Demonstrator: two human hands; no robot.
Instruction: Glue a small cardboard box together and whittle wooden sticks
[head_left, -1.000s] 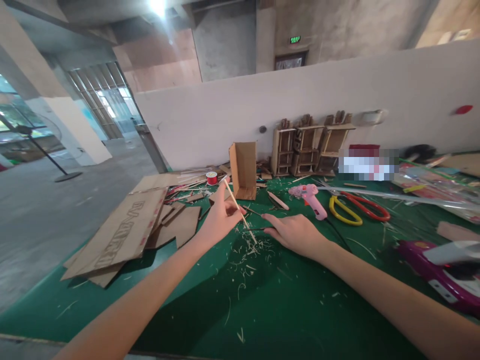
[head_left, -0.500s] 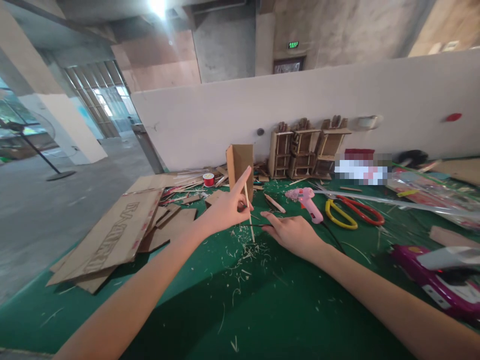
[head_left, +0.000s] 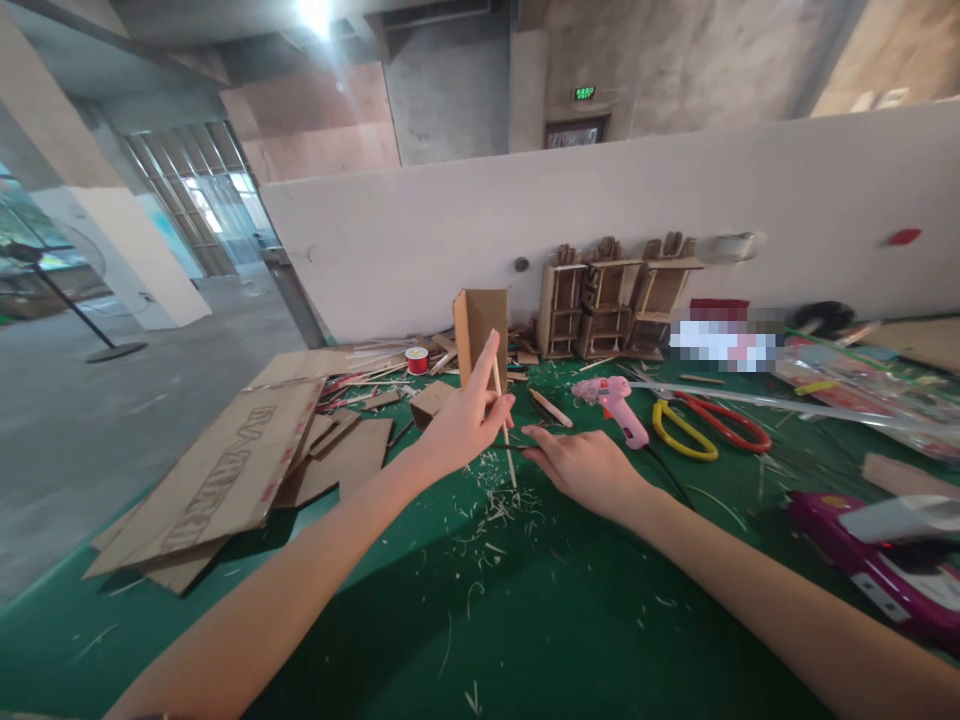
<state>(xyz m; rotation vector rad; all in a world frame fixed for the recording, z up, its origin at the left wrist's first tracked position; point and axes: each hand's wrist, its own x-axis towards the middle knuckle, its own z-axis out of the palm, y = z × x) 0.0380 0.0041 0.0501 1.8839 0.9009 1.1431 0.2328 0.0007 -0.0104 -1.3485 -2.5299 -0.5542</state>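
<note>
My left hand (head_left: 466, 428) pinches a thin pale wooden stick (head_left: 511, 466) between thumb and fingers, with the index finger stretched up and away. The stick slants downward, its lower end just above the green table cover. My right hand (head_left: 589, 468) is closed around a slim dark tool (head_left: 514, 447), seemingly a narrow knife; its handle is hidden in the fist. The tool's thin end reaches left and crosses the stick just below my left fingers. Pale wood shavings (head_left: 501, 503) lie scattered underneath.
Left lie flattened cardboard sheets (head_left: 217, 470). Behind the hands stand a folded cardboard piece (head_left: 487, 310), a red spool (head_left: 417, 361) and several small cardboard racks (head_left: 611, 305). To the right are a pink glue gun (head_left: 615, 405), scissors (head_left: 686, 430) and a purple device (head_left: 862, 560).
My left hand has shifted slightly right with the stick, and its thumb sits a little higher. My right hand and the dark tool have barely moved.
</note>
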